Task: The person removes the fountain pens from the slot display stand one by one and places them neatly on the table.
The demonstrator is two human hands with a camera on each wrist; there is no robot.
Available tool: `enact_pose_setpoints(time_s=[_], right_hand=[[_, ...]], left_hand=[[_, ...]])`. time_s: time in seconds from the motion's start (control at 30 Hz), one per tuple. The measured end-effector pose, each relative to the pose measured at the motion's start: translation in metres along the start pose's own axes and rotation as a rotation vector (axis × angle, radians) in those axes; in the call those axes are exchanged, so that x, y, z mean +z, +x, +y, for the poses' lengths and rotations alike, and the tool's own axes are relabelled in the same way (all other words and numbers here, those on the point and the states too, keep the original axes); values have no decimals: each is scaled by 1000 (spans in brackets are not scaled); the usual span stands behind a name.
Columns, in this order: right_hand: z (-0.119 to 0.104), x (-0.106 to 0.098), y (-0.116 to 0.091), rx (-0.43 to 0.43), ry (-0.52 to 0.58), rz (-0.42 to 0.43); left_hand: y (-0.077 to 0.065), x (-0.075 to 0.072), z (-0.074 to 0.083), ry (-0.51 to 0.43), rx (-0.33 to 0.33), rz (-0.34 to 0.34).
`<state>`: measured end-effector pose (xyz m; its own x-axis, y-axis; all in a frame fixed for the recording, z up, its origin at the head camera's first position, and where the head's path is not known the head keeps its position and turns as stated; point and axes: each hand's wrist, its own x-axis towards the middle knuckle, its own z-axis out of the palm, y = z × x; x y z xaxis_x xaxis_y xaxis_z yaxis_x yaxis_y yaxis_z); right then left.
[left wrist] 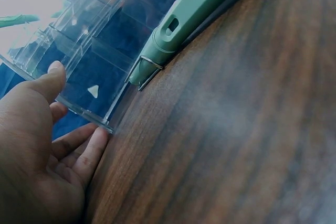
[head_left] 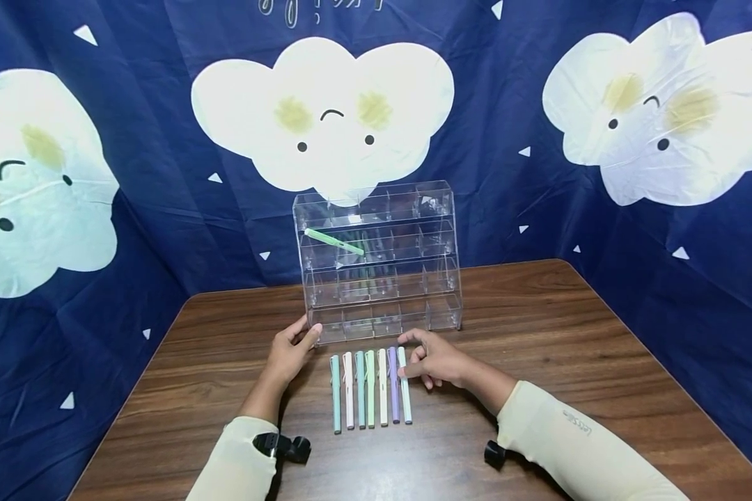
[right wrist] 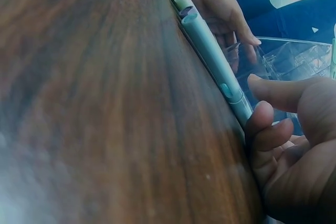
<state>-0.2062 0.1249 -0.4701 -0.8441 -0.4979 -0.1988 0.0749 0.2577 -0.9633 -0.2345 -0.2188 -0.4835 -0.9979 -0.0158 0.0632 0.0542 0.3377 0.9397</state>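
Note:
A clear tiered acrylic rack (head_left: 382, 278) stands upright on the table, with a light green pen (head_left: 334, 241) lying slanted in one of its upper tiers. My left hand (head_left: 290, 351) grips the rack's lower left corner, thumb at the front; the left wrist view shows fingertips (left wrist: 97, 139) against the bottom edge. In front of the rack several pastel pens lie side by side, among them a teal pen (head_left: 335, 395) at the left and a purple pen (head_left: 393, 386). Beside the rightmost pale mint pen (head_left: 405, 390) is my right hand (head_left: 435, 358), index finger extended, thumb and fingers apart.
The brown wooden table (head_left: 539, 334) meets a dark blue cloth backdrop (head_left: 501, 229) with white clouds behind and at both sides. A black wrist camera (head_left: 282, 445) is strapped at the left sleeve, another (head_left: 494, 454) at the right.

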Motion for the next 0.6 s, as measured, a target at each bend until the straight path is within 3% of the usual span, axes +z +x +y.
enact_pose_setpoints(time_s=[0.6], right_hand=[[-32, -7, -3, -16, -144, 62]], left_hand=[[-3, 0, 0, 35, 10, -8]])
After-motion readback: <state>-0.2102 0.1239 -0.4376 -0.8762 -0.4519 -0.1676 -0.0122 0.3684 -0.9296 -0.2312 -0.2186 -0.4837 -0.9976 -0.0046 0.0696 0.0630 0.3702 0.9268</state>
